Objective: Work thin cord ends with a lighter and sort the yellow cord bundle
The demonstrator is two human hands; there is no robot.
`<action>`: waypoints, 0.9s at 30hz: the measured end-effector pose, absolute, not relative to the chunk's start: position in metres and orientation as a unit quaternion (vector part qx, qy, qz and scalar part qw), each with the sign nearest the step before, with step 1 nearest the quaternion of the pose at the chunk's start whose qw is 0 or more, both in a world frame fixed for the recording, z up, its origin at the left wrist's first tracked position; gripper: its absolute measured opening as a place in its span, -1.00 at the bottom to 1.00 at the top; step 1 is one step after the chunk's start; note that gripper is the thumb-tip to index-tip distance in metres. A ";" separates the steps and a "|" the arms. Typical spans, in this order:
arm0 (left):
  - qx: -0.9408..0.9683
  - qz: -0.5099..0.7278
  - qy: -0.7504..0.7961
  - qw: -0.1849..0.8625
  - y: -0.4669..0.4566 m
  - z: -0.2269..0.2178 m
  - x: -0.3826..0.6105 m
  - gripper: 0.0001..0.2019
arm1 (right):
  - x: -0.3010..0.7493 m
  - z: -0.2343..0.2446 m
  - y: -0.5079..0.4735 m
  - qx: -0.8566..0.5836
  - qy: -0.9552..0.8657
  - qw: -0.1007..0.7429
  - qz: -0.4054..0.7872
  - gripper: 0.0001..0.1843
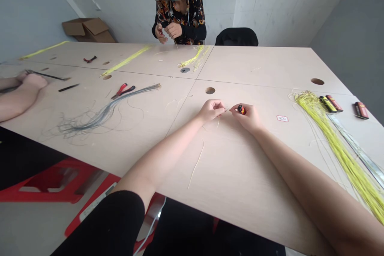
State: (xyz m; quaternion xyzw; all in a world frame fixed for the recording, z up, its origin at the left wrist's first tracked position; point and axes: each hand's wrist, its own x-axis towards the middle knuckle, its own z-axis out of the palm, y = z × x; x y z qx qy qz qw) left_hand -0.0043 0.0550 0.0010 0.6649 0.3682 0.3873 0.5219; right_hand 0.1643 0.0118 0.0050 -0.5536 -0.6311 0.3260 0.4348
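Inspecting a pale laminate table (270, 68) in a grey-walled room, I log one cardboard box (87, 30), one black chair (237, 37) and one red stool (51, 182). The smooth surface carries one yellow wire bundle (327, 136), one grey wire bundle (102, 112), red-handled pliers (123, 91) and three red-and-black cases (361, 110). My left hand (211, 111) pinches a thin wire (218, 121); my right hand (247, 119) grips a small red-and-black cylinder (241, 109). The hands sit just apart, mid-table, in front of me. A co-worker (180, 16) stands opposite.
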 end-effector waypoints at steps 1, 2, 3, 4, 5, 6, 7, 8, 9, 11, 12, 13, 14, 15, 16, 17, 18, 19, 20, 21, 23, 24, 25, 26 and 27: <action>0.665 0.387 0.369 0.522 0.055 0.001 -0.004 -0.88 | 0.164 0.005 0.012 -0.552 -0.633 0.434 0.327 -0.76; 0.665 0.386 0.370 0.522 0.054 0.002 -0.004 -0.88 | 0.164 0.005 0.011 -0.550 -0.634 0.432 0.329 -0.76; 0.665 0.385 0.371 0.522 0.054 0.002 -0.004 -0.89 | 0.164 0.005 0.011 -0.549 -0.636 0.431 0.330 -0.77; 0.665 0.385 0.371 0.521 0.054 0.003 -0.004 -0.89 | 0.164 0.005 0.011 -0.548 -0.636 0.431 0.331 -0.77; 0.666 0.384 0.370 0.521 0.054 0.003 -0.004 -0.90 | 0.164 0.005 0.010 -0.547 -0.636 0.431 0.333 -0.76; 0.668 0.384 0.369 0.519 0.054 0.003 -0.004 -0.89 | 0.164 0.005 0.010 -0.547 -0.635 0.430 0.335 -0.76; 0.670 0.384 0.368 0.518 0.054 0.002 -0.004 -0.89 | 0.164 0.005 0.010 -0.547 -0.634 0.430 0.337 -0.75; 0.673 0.383 0.367 0.516 0.054 0.002 -0.004 -0.89 | 0.164 0.006 0.010 -0.547 -0.633 0.430 0.339 -0.74; 0.675 0.381 0.366 0.515 0.054 0.001 -0.004 -0.89 | 0.164 0.006 0.009 -0.546 -0.633 0.430 0.341 -0.73; 0.679 0.376 0.363 0.515 0.054 0.000 -0.004 -0.88 | 0.164 0.005 0.009 -0.546 -0.633 0.429 0.342 -0.72; 0.682 0.374 0.362 0.514 0.054 0.000 -0.005 -0.88 | 0.164 0.005 0.010 -0.545 -0.634 0.429 0.341 -0.72; 0.685 0.371 0.361 0.512 0.054 -0.001 -0.005 -0.88 | 0.164 0.005 0.010 -0.545 -0.635 0.429 0.340 -0.72; 0.688 0.368 0.362 0.510 0.054 -0.001 -0.005 -0.87 | 0.164 0.005 0.010 -0.545 -0.636 0.429 0.338 -0.72; 0.690 0.365 0.365 0.507 0.054 -0.001 -0.005 -0.87 | 0.164 0.005 0.010 -0.545 -0.637 0.429 0.337 -0.72; 0.692 0.363 0.368 0.504 0.054 -0.001 -0.005 -0.87 | 0.163 0.005 0.011 -0.545 -0.638 0.429 0.335 -0.72; 0.693 0.361 0.370 0.502 0.054 0.000 -0.005 -0.87 | 0.163 0.005 0.011 -0.545 -0.638 0.429 0.334 -0.72; 0.694 0.360 0.371 0.501 0.054 0.000 -0.005 -0.87 | 0.163 0.006 0.011 -0.545 -0.638 0.430 0.334 -0.72; 0.695 0.360 0.371 0.500 0.054 0.000 -0.005 -0.87 | 0.163 0.006 0.011 -0.545 -0.639 0.429 0.333 -0.71; 0.696 0.360 0.370 0.499 0.054 0.000 -0.005 -0.86 | 0.163 0.006 0.011 -0.544 -0.639 0.429 0.333 -0.71; 0.696 0.361 0.370 0.498 0.054 0.000 -0.005 -0.86 | 0.163 0.006 0.011 -0.544 -0.640 0.428 0.333 -0.71; 0.697 0.363 0.369 0.496 0.054 0.000 -0.005 -0.86 | 0.163 0.006 0.011 -0.545 -0.643 0.425 0.330 -0.72; 0.697 0.364 0.368 0.496 0.054 0.000 -0.005 -0.85 | 0.163 0.005 0.011 -0.545 -0.644 0.424 0.329 -0.73; 0.697 0.365 0.367 0.496 0.054 -0.001 -0.005 -0.85 | 0.163 0.005 0.011 -0.544 -0.646 0.424 0.327 -0.74; 0.698 0.365 0.365 0.496 0.054 -0.001 -0.005 -0.86 | 0.164 0.004 0.011 -0.542 -0.647 0.425 0.326 -0.76; 0.699 0.365 0.363 0.496 0.054 -0.002 -0.005 -0.86 | 0.164 0.004 0.011 -0.540 -0.648 0.427 0.326 -0.77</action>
